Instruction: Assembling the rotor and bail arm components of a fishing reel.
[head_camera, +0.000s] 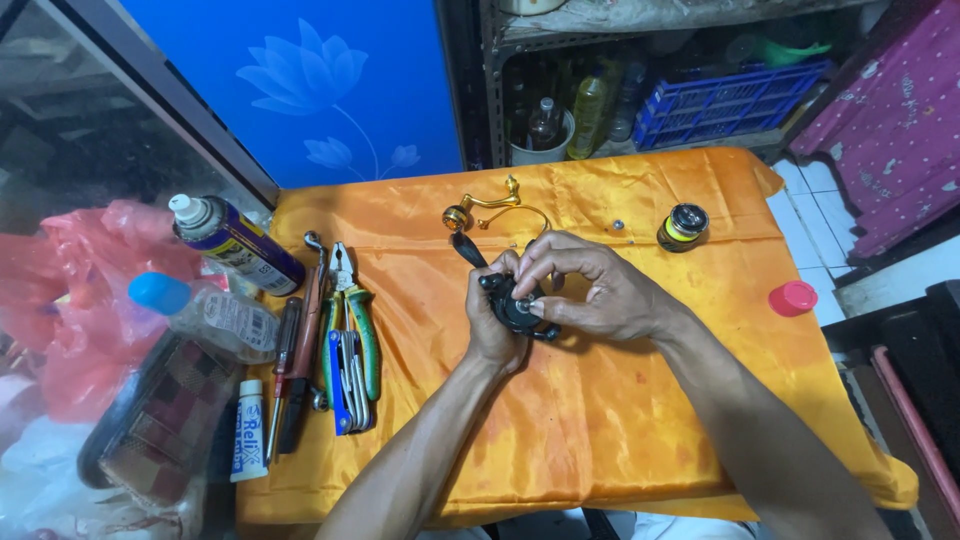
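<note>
I have both hands at the middle of the frame, over the orange cloth (600, 420) that covers the counter. My left hand (490, 325) is wrapped around a black reel body (515, 308), gripping it from below. My right hand (590, 290) comes in from the right with fingers pinched narrow on the top of the reel; whatever small part sits under the fingertips is too hidden to tell. Just above the hands lie a gold handle (485, 208) and a thin wire bail (525, 215). A spool (684, 226) stands at upper right, a pink cap (793, 297) further right. At left, pliers (352, 300), screwdrivers (290, 375), a spray can (235, 243) and a small tube (249, 430).
</note>
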